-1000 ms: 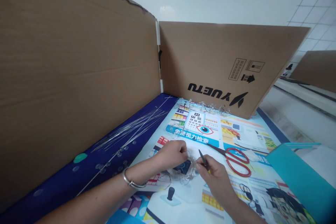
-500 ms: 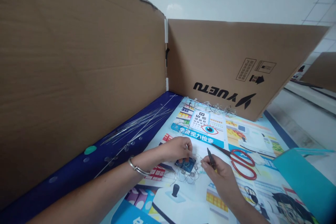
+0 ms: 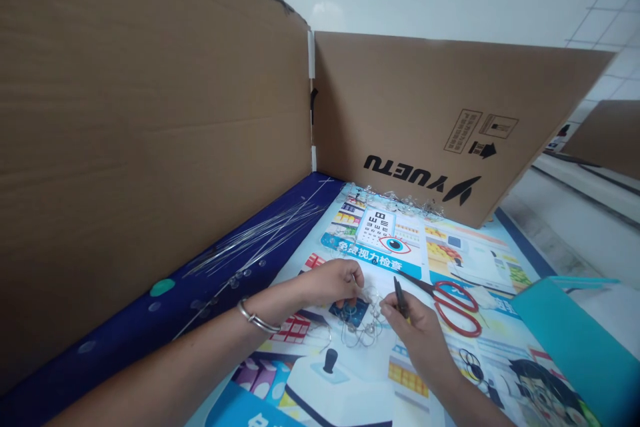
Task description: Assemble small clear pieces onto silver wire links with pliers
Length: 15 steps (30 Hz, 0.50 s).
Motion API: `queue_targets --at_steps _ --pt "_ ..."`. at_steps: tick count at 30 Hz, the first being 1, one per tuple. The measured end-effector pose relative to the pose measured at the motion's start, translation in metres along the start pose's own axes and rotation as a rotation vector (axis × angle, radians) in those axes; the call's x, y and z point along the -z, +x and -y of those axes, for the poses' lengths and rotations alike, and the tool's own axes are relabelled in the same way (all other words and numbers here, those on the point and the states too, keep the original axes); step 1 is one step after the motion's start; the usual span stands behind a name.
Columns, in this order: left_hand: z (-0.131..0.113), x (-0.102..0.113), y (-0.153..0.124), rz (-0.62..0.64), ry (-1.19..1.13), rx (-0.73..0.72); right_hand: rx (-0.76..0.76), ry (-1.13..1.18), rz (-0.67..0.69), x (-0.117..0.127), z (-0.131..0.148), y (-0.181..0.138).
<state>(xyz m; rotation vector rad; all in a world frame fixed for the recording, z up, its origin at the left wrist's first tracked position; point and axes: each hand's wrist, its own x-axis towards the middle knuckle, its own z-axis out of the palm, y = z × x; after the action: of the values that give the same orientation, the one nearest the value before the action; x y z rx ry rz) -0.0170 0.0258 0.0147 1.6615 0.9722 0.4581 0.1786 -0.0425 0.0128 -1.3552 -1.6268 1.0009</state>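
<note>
My left hand is pinched on a thin wire strung with clear beads, which loops down onto the printed mat. A metal bangle sits on that wrist. My right hand is closed round a small dark tool whose tip points up, and its fingertips meet the same beaded wire close to my left hand. Both hands hover just above the mat, a few centimetres apart.
Red-handled scissors lie just right of my hands. A bundle of straight thin wires and loose clear beads rest on the dark blue strip at left. Cardboard walls enclose left and back; a teal box stands at right.
Both hands stay together on the beaded wire, with only small finger shifts. The view has moved a little; the scissors and wires lie where they were.
</note>
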Motion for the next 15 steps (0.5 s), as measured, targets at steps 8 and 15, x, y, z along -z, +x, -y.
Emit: queue_targets --at_steps 8,15 --pt "0.001 -0.006 -0.001 -0.013 -0.013 -0.079 -0.036 -0.002 -0.039 -0.001 -0.001 0.001" --pt "-0.002 -0.013 -0.004 -0.017 0.062 -0.103 -0.051 0.040 -0.103 -0.001 0.000 0.001"
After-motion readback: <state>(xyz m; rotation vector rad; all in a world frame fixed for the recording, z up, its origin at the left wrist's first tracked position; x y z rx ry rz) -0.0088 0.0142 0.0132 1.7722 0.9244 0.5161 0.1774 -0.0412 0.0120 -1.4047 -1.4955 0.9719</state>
